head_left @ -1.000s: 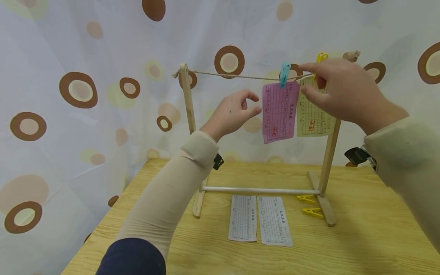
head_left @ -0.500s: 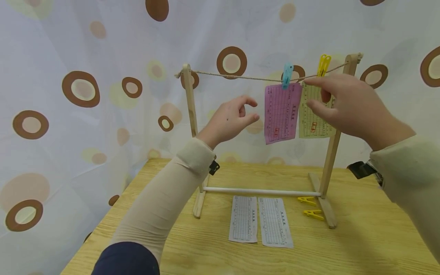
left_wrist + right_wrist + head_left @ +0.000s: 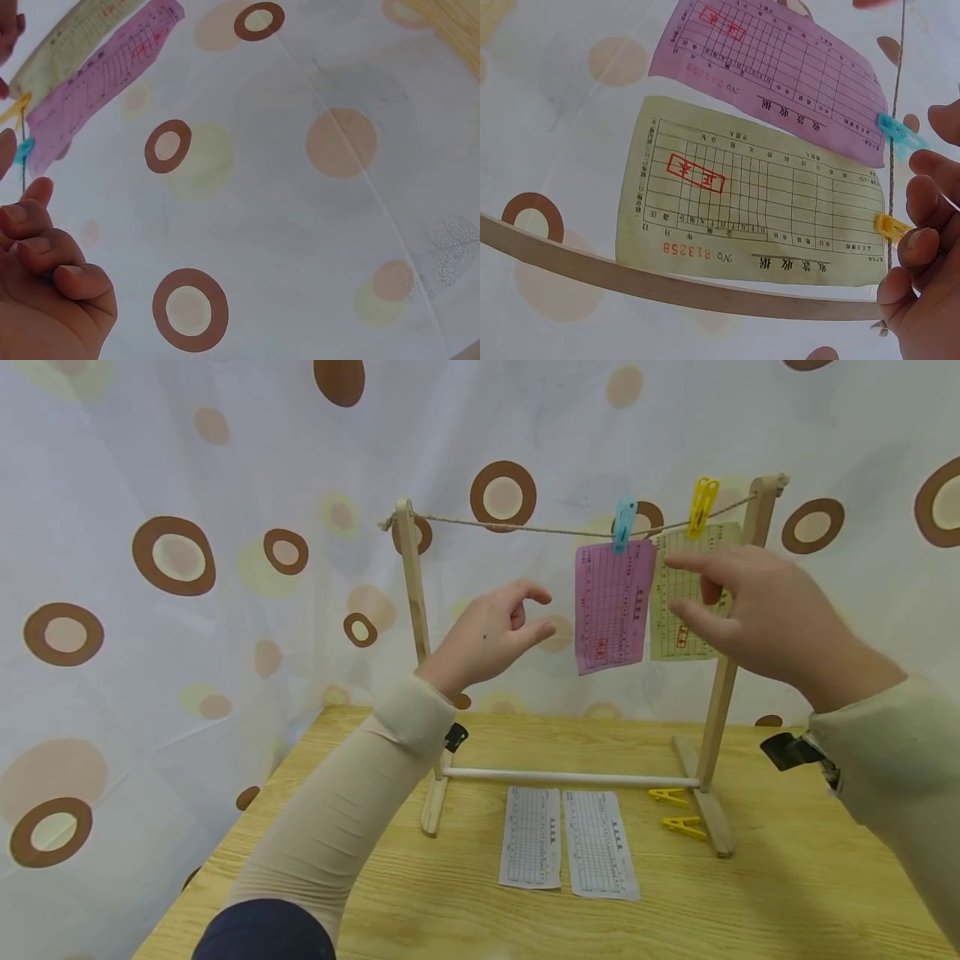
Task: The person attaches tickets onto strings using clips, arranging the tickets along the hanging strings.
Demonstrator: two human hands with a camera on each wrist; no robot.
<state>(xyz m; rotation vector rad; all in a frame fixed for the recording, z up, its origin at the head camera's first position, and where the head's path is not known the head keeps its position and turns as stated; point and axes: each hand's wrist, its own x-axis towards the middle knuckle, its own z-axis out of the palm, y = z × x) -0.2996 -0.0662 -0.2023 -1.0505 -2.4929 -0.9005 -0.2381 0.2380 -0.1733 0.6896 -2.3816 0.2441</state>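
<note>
A pink receipt slip [image 3: 612, 602] hangs from the rope [image 3: 517, 529] by a blue clothespin [image 3: 623, 525]. Right of it hangs a yellow-green receipt slip [image 3: 750, 199], clipped by a yellow clothespin [image 3: 702, 507]. The left hand [image 3: 491, 631], loosely curled, holds nothing and hovers left of the pink slip, apart from it. In front of the yellow-green slip is the right hand [image 3: 772, 618], thumb and forefinger apart with nothing between them; it hides part of that slip in the head view. Two white receipt slips, a left one [image 3: 530, 837] and a right one [image 3: 601, 843], lie on the table.
The rope is tied between the wooden posts of a rack [image 3: 412, 585] with a white crossbar [image 3: 562, 776] low down. Two yellow clothespins [image 3: 684, 827] lie by its right foot. Behind the wooden table [image 3: 420, 902] hangs a patterned curtain [image 3: 247, 460].
Both hands have moved down, the left one also slightly left, away from the pink slip. The right hand has come away from beside the blue clothespin. The hanging slips stay in place.
</note>
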